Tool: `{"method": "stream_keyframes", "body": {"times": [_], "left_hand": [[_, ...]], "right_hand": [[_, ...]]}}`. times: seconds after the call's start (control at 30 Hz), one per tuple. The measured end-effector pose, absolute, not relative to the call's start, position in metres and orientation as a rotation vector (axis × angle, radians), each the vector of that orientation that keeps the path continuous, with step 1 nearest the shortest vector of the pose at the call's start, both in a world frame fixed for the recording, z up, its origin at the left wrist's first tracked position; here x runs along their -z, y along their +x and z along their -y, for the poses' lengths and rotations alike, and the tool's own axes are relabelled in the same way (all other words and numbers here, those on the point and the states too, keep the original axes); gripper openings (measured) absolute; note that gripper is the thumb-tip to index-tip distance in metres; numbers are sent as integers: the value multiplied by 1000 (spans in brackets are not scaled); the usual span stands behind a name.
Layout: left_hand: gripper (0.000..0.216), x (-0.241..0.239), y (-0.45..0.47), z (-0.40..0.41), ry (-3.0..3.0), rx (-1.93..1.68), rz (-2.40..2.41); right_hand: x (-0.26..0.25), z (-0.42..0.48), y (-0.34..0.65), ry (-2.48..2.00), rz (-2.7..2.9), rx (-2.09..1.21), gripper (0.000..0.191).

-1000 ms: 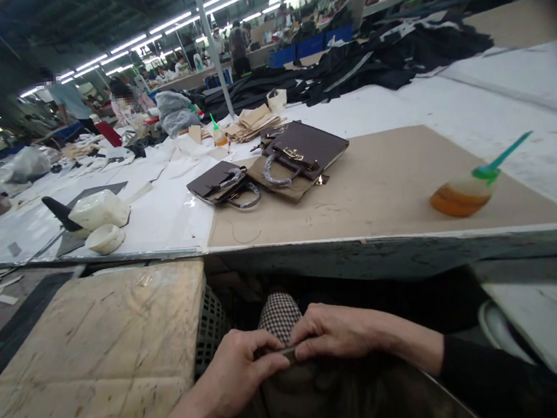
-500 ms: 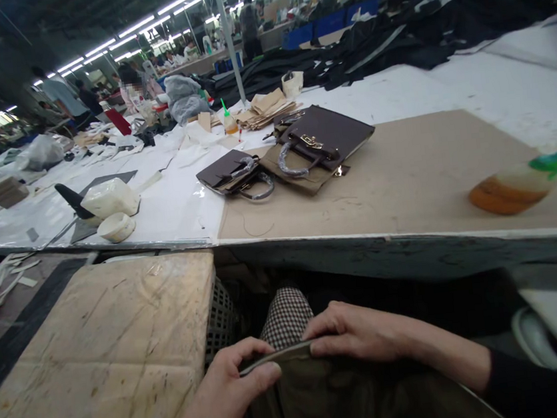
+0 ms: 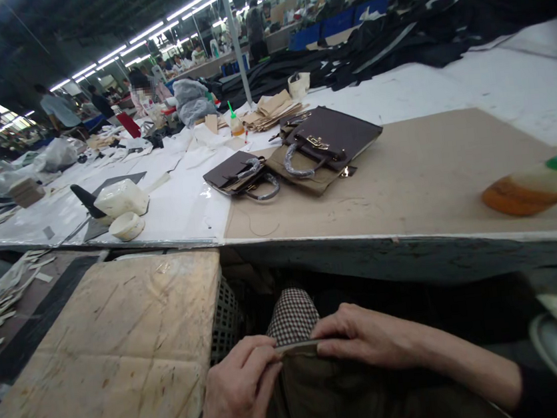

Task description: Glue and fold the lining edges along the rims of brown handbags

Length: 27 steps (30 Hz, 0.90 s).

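Nearside of the worktable point(image 3: 183, 210), below its edge: dark brown piece point(image 3: 305, 374), rim pinched by left hand point(image 3: 241, 388) and right hand point(image 3: 368, 334) (short gap between). Larger handbag point(image 3: 350, 132) atop worktable.

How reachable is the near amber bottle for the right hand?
Probably yes, once free: the right hand pinches the brown piece; only the table edge appears between that hand and the near amber bottle.
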<state>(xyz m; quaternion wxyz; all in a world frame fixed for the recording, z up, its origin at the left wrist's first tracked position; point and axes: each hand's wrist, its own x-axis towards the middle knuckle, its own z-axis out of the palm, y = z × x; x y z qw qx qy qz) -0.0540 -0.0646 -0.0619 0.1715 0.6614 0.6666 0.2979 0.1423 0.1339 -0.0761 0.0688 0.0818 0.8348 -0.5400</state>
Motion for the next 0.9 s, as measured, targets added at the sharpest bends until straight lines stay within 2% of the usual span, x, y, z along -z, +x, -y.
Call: {"method": "stream_keyframes", "body": {"times": [0.17,0.4,0.63,0.9], "left_hand": [[19,54,-49,61,2006,-746,-1864],[8,40,-43,62,1978,-584,-1975],[11,54,-41,73,1921,-852,-1985],[18,61,-42,73,2192,-757,-2014]], "right_hand": [[75,-132,147,268,-2577,1564,26],[74,-128,141,214,-2591,1568,23],[68,-126,146,217,-2576,1563,22],[67,-125,146,244,-2588,1557,24]]}}
